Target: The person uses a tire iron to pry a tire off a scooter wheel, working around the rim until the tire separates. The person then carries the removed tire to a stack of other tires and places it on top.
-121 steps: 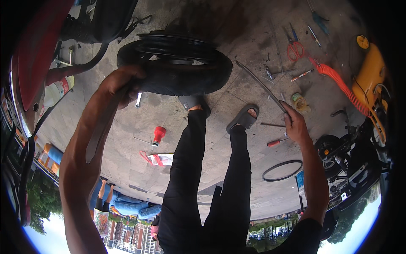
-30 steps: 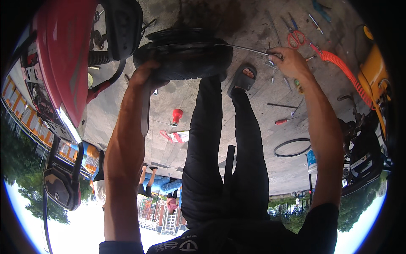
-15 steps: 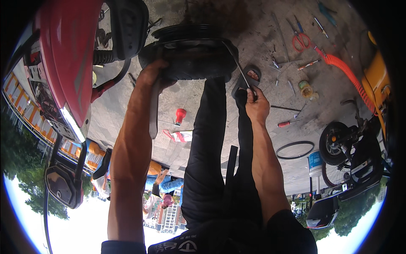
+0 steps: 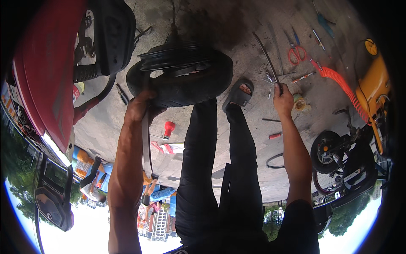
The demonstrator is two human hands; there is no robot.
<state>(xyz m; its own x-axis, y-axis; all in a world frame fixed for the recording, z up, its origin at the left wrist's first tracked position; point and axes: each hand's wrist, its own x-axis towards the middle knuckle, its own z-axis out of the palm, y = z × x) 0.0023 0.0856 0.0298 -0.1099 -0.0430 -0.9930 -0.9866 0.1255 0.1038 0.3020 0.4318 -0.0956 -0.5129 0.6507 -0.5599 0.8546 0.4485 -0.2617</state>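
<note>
Outdoors, over grey paving (image 4: 108, 122), blackened by a dark stain (image 4: 215, 25) near the upper edge. Can see trees (image 4: 353, 213) and a pale building (image 4: 162, 224) upside down along the lower rim, with people (image 4: 93, 186) well apart from the work. Just in front of the black-trousered legs (image 4: 196, 156): a black tyre (image 4: 182, 89), tilted, with a black wheel rim (image 4: 175, 57) slanted at its far side. Cannot make out the exact seating of tyre on rim along the shadowed back. Grips the tyre's near left side with the left hand (image 4: 141, 106), fingers curled tight around tyre and a flat metal bar (image 4: 146, 144); cannot see the fingertips, tucked beneath. Holds a long curved lever (image 4: 265, 53) in the right hand (image 4: 283, 99), fingers wrapped around its lower end, tip well apart from the tyre. Crowding in at left: a red scooter (image 4: 50, 67), cut off by the dark border. Lying loose at right: red-handled scissors (image 4: 297, 54), a coiled red hose (image 4: 340, 78) beside a yellow machine (image 4: 374, 80), a small can (image 4: 299, 103). Partly hidden behind the right forearm: a black ring (image 4: 272, 161). Near the tyre's right side, in the way: a sandalled foot (image 4: 239, 95).
</note>
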